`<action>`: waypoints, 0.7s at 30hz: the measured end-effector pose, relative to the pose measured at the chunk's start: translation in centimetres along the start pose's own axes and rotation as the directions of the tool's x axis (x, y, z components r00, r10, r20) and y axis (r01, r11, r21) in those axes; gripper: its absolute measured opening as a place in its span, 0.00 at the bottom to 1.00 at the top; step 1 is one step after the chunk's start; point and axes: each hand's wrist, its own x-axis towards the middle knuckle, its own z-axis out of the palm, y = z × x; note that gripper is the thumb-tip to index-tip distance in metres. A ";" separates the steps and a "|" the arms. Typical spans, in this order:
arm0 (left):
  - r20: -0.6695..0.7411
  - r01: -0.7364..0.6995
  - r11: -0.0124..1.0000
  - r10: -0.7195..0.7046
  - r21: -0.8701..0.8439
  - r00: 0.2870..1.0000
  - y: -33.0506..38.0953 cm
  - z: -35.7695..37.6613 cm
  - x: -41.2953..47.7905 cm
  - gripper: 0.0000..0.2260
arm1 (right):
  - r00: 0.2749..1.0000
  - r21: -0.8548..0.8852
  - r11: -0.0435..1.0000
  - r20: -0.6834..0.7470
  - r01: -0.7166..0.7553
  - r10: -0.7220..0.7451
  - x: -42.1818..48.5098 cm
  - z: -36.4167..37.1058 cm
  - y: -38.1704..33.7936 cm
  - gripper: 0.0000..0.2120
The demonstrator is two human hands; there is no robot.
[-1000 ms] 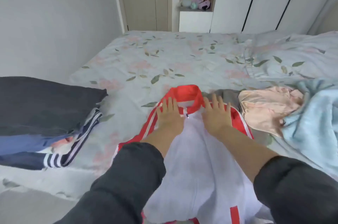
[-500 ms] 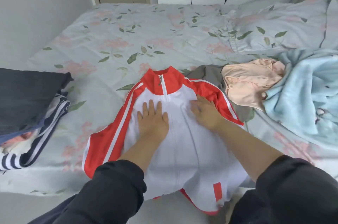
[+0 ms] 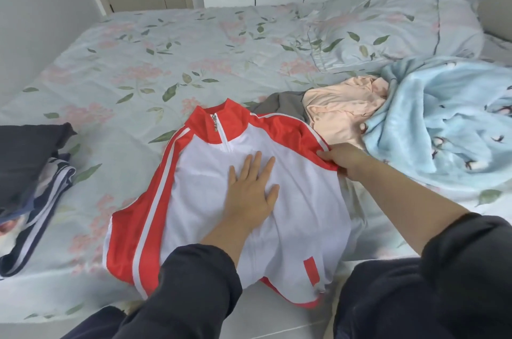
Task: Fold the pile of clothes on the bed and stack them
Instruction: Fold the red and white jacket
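Centrally, at the near edge of the bed (image 3: 166, 61): one red-and-white zip jacket (image 3: 199, 186), front up, collar pointing away from the person, zip closed, hem hanging over the mattress edge. Red sleeve with white stripes lies along its left side.

Left hand (image 3: 250, 192): open, palm down, fingers straight and slightly spread, pressing flat on the white chest panel just below the zip's end. It holds nothing.

Right hand (image 3: 343, 160): at the jacket's right edge, beside the red shoulder band; thumb on top, fingers curled under, pinching the fabric there. The cloth is lifted a little at that point. The jacket thus lies under the left hand and to the left of the right hand, with both dark sleeves reaching in from below.

Left of the jacket, apart from it: stack of folded clothes (image 3: 27, 150), dark grey piece on top, navy striped piece beneath.

Right of the collar: grey garment (image 3: 285, 106), partly under the jacket, unfolded; peach garment (image 3: 340, 111) crumpled on it; light blue blanket (image 3: 443, 122) bunched further right, touching the peach piece.

Far right: floral pillow (image 3: 388, 28) matching the sheet.
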 end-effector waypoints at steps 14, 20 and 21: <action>0.018 -0.047 0.995 0.045 0.085 0.999 -0.6 1.1 0.7 0.27 | 0.897 -0.672 0.734 -0.260 0.098 -0.357 5.3 -8.8 -1.5 0.30; 0.033 -0.052 0.995 0.049 0.084 0.998 -0.7 1.1 1.0 0.27 | 0.890 -0.262 0.964 -0.450 -0.056 -0.070 2.2 -9.8 4.9 0.25; 0.038 -0.043 0.994 0.039 0.102 0.999 -0.6 1.0 1.0 0.26 | 0.904 -0.161 0.984 -0.428 -0.071 -0.005 1.5 -9.7 5.3 0.26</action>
